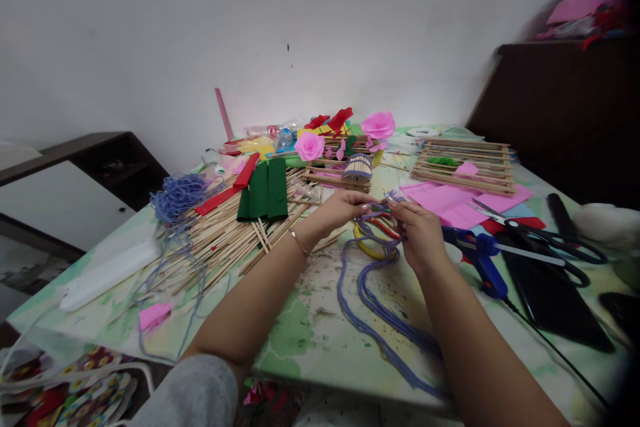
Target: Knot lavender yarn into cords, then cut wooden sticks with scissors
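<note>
Blue-purple yarn [367,273] runs from between my hands down the table in long loose strands. My left hand [345,207] pinches the yarn near its top end, thumb and fingertips together. Close beside it, my right hand [415,227] also has its fingers closed on the yarn. Just below the fingertips lie scissors with yellow and red handles [367,247], partly covered by the strands; I cannot tell whether a hand touches them. A blue glue gun [477,257] rests right of my right hand.
Many thin wooden sticks [225,247] lie left, under green paper [267,190]. A yarn tangle [177,199] and white power strip [110,273] are farther left. Pink paper flowers [379,125] and a stick frame [463,167] stand behind. Black scissors [545,240] and a dark phone [553,300] lie right.
</note>
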The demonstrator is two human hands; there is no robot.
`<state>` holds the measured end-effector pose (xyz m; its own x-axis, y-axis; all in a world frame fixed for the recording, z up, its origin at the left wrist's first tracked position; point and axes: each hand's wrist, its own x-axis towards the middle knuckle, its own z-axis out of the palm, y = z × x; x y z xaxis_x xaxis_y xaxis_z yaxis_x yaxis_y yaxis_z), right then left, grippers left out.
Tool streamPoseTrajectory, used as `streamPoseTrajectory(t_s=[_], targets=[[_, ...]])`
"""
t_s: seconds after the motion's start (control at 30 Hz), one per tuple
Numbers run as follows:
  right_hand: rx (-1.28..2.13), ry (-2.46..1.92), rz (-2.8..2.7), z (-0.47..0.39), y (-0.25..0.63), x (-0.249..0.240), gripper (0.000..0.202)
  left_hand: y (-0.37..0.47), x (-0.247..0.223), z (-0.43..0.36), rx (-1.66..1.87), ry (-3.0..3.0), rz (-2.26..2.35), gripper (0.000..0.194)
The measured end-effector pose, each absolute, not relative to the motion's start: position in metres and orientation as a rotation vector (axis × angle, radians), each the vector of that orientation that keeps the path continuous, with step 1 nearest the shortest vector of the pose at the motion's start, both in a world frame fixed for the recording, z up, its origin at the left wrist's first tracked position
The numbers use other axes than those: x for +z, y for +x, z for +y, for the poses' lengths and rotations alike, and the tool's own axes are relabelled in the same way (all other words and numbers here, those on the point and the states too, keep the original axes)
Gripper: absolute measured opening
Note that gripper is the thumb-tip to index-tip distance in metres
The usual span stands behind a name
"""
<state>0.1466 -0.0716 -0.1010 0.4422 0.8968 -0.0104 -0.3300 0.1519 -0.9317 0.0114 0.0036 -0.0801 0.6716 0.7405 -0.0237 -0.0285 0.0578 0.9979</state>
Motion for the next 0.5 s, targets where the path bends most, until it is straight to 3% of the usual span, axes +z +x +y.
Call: streamPoseTrajectory(t_s=[0.23, 0.5], targets=[[0.964, -1.094, -0.655, -0.0725, 0.1445, -0.0990, 0.028, 0.0123, -0.0768, -0.0028, 0.579, 1.404, 0.619, 0.019], [0.668, -1.315, -0.952, -0.0703, 0.1492, -0.1065, 0.026, 0.0116, -0.0767, -0.0030, 0.478, 1.797, 0.646, 0.033]])
